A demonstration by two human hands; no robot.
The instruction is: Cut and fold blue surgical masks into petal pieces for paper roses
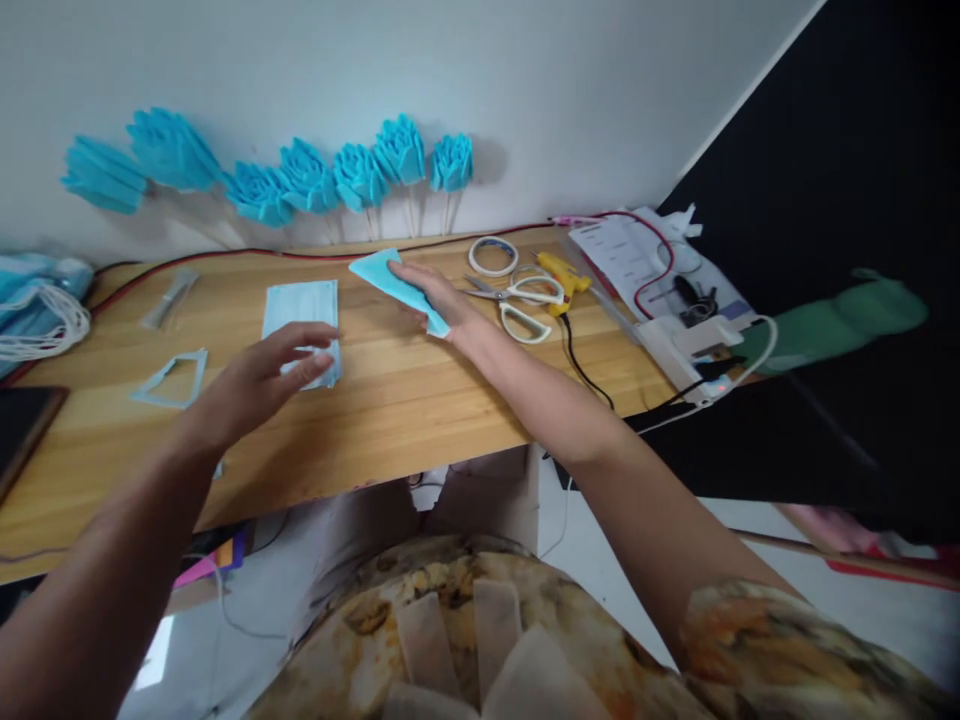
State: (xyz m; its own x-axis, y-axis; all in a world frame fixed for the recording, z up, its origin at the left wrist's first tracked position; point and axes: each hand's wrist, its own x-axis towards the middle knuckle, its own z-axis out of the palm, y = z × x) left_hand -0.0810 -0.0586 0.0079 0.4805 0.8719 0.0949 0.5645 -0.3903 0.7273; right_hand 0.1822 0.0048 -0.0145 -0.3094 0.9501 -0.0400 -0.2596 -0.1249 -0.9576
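Note:
My right hand [431, 290] grips a folded light-blue piece of fabric [379, 272] just above the middle of the table, thumb on top. One end of the fabric points left, and another corner hangs below my wrist. My left hand [289, 360] holds nothing, its fingers apart over the lower part of a pale-blue rectangular stack [300, 303] that looks like face mask sheets. Whether the fingertips touch the stack I cannot tell. Left of that hand lies a cut-out pale-blue frame [196, 375]. White-handled scissors [525, 291] are to the right of my right hand.
Several blue fabric roses [304, 175] on sticks lean along the wall. Near the scissors are a tape roll [493, 257] and a yellow glue gun [559, 280]. A power strip [679, 360] sits at the right. White cords [45, 325] lie on blue material at left.

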